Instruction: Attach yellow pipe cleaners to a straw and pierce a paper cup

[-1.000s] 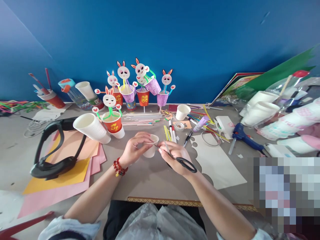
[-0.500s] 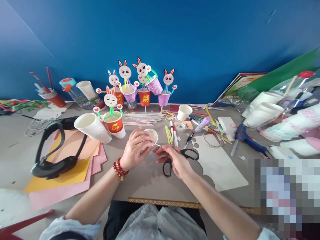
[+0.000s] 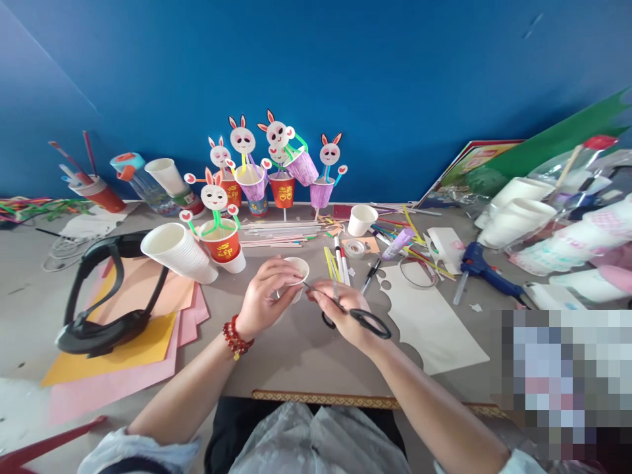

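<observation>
My left hand (image 3: pixel 270 289) is closed around a white paper cup (image 3: pixel 299 268), whose open rim faces up and toward me. In my right hand (image 3: pixel 345 308) is a pair of black-handled scissors (image 3: pixel 371 322), gripped near the pivot, with the blades pointing left at the side of the cup just under its rim. Whether the tip pierces or only touches the cup I cannot tell. Behind the cup stand several rabbit figures made from paper cups, the nearest being a red cup rabbit (image 3: pixel 217 230) with green arms.
A stack of white cups (image 3: pixel 178 253) leans at left, near coloured paper sheets (image 3: pixel 118 342) and a black headset strap (image 3: pixel 74 329). At right lie a cut white sheet (image 3: pixel 439 329), a blue glue gun (image 3: pixel 486 273), markers (image 3: pixel 340 260) and another white cup (image 3: pixel 362 219).
The scissors have turned in my right hand, so one handle loop now swings lower to the right and the blades show at the cup. The view has shifted slightly.
</observation>
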`<state>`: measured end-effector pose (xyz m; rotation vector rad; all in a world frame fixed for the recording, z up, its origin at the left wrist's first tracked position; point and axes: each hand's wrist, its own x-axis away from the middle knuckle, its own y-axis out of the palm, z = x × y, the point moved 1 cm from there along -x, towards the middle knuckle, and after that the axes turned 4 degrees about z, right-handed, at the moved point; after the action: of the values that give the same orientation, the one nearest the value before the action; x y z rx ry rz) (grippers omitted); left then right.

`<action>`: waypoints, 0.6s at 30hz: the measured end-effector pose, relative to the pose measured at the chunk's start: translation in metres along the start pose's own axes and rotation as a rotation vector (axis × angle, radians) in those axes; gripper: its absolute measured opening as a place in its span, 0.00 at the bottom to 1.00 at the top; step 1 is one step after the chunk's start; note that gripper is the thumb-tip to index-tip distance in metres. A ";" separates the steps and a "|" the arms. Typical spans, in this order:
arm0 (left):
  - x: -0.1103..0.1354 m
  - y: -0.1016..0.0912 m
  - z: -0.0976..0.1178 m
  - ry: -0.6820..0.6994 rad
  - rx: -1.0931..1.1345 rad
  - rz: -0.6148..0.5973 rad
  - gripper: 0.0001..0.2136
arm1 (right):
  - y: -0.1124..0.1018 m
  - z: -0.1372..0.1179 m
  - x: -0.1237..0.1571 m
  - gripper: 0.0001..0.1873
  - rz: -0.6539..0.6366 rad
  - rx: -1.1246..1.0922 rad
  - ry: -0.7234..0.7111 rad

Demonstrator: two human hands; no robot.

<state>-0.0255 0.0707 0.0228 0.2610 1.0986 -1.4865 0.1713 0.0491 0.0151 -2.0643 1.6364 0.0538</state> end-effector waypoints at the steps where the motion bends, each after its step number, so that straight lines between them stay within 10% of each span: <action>1: 0.000 0.000 0.000 0.036 -0.049 0.000 0.05 | 0.005 0.003 0.001 0.14 0.023 -0.152 0.113; 5: 0.001 -0.002 0.001 0.127 -0.195 -0.049 0.08 | 0.020 0.008 0.005 0.17 0.078 -0.690 0.513; 8: 0.001 -0.002 0.002 0.110 -0.173 -0.041 0.07 | 0.021 0.007 0.005 0.18 0.068 -0.767 0.562; 18: 0.000 0.000 0.000 -0.155 0.114 -0.073 0.03 | -0.013 -0.006 -0.006 0.13 -0.139 0.294 -0.202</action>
<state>-0.0262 0.0707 0.0226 0.1826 0.9100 -1.6094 0.1797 0.0536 0.0266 -1.8752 1.2929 -0.0237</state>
